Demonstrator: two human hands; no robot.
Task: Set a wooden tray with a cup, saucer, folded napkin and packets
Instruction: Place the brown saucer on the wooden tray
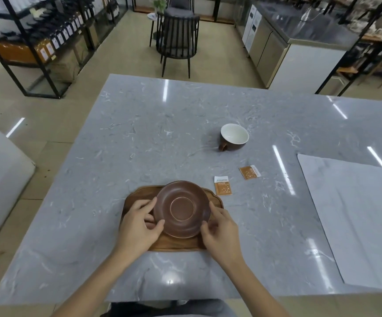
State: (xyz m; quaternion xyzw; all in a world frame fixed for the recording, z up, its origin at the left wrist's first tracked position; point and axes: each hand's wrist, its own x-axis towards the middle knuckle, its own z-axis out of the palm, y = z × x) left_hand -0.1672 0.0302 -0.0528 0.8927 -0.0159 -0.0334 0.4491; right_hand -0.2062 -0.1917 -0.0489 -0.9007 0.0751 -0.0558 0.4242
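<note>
Saucer (182, 209) sits over the wooden tray (139, 195), clamped at its rim by left hand (137, 227) and right hand (219, 227). Cup (233, 137) stands on the bench (139, 133) at 1 o'clock, nearer the right hand, handle toward 7 o'clock.

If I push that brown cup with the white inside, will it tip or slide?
The cup looks glazed and the table glossy, so it would probably slide. It already leans, so it may wobble. It looks ceramic, likely breakable.
</note>
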